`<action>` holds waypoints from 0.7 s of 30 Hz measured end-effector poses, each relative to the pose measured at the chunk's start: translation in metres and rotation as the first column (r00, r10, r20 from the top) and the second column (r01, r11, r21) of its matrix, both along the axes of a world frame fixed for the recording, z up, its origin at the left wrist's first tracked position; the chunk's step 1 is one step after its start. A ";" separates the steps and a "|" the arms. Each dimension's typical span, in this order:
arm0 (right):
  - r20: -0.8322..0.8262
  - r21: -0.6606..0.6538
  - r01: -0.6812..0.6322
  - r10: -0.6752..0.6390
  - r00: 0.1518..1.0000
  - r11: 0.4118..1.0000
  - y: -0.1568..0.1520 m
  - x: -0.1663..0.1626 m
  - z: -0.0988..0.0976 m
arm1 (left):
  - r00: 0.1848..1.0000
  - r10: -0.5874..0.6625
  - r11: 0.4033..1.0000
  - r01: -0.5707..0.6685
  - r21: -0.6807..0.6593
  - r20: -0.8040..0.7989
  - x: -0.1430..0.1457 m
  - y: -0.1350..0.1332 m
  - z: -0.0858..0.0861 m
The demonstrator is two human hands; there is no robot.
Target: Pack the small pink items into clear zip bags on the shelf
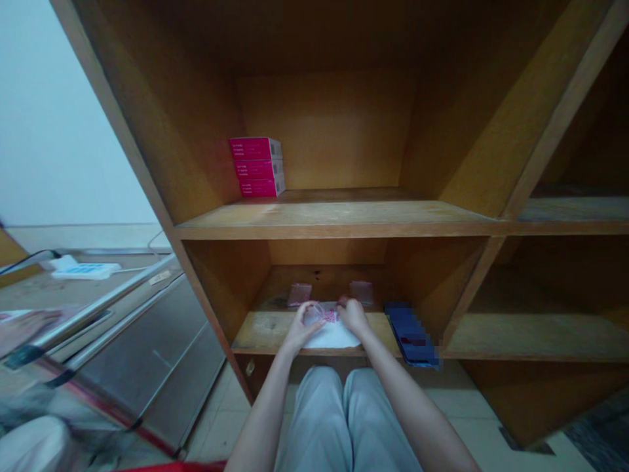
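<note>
On the lower shelf a white sheet (334, 337) lies in front of my knees, with a cluster of small pink pieces (331, 316), too small to name, on it. My left hand (301, 329) curves around what looks like a small clear plastic bag (312, 316), thumb and fingers gripping it at the left of the pieces. At their right, my right hand (352, 315) has its fingers drawn together; what they hold, if anything, is hidden. Behind the hands lie two flat, clear pinkish packets, one on the left (299, 295) and one on the right (362, 292).
A blue flat object (411, 334), partly pixelated, juts over the shelf edge at right. Three stacked pink boxes (258, 168) stand on the upper shelf (344, 213). To the left is a metal-edged table (147, 285) with a white power strip (86, 270) and another person's blurred hand (32, 328).
</note>
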State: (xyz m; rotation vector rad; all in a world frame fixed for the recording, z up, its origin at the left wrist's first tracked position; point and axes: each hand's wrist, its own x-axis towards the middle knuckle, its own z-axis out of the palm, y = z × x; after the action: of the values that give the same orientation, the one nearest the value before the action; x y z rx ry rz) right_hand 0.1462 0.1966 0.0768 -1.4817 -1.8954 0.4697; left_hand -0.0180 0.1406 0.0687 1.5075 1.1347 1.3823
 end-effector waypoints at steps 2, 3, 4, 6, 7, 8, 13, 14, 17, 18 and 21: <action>-0.196 0.037 -0.015 0.022 0.980 0.999 0.001 -0.004 0.003 | 1.000 0.000 1.000 0.000 -0.001 -0.001 0.000 0.000 0.000; -0.286 0.050 -0.025 0.038 0.958 0.998 0.001 -0.007 0.004 | 1.000 -0.001 1.000 0.001 0.000 -0.004 0.000 0.000 0.000; -0.360 0.062 -0.037 0.057 0.931 0.997 0.001 -0.010 0.006 | 1.000 -0.003 1.000 0.003 0.002 -0.005 0.000 0.001 0.000; -0.456 0.085 -0.079 0.109 0.883 0.993 -0.001 -0.017 0.010 | 1.000 -0.005 1.000 0.005 0.007 -0.003 0.000 0.002 -0.002; -0.481 0.093 -0.106 0.138 0.866 0.990 -0.003 -0.020 0.013 | 1.000 -0.005 1.000 0.005 0.011 0.000 -0.001 0.002 -0.003; -0.492 0.095 -0.140 0.169 0.854 0.986 -0.006 -0.023 0.015 | 1.000 -0.005 1.000 0.005 0.017 0.003 -0.001 0.003 -0.004; -0.469 0.070 -0.320 0.314 0.825 0.945 -0.016 -0.025 0.019 | 1.000 -0.016 0.999 0.016 0.029 0.008 -0.001 0.004 -0.005; -0.468 0.067 -0.303 0.298 0.832 0.951 -0.016 -0.023 0.018 | 1.000 -0.021 1.000 0.020 0.024 0.009 -0.001 0.004 -0.005; -0.427 0.058 -0.162 0.171 0.888 0.985 -0.013 -0.013 0.011 | 1.000 -0.010 1.000 0.010 0.011 0.005 0.000 0.001 -0.002; -0.387 0.055 -0.116 0.129 0.913 0.992 -0.012 -0.010 0.008 | 1.000 -0.004 1.000 0.004 0.009 0.003 0.000 0.000 -0.001; -0.219 0.051 -0.057 0.067 0.973 0.997 -0.013 -0.001 -0.002 | 1.000 0.001 1.000 -0.001 0.013 0.008 0.001 -0.001 0.000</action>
State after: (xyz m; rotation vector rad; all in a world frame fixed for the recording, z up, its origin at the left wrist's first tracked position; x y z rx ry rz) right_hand 0.1455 0.1837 0.0744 -1.2877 -1.7682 0.5916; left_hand -0.0173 0.1396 0.0691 1.5098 1.1237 1.3981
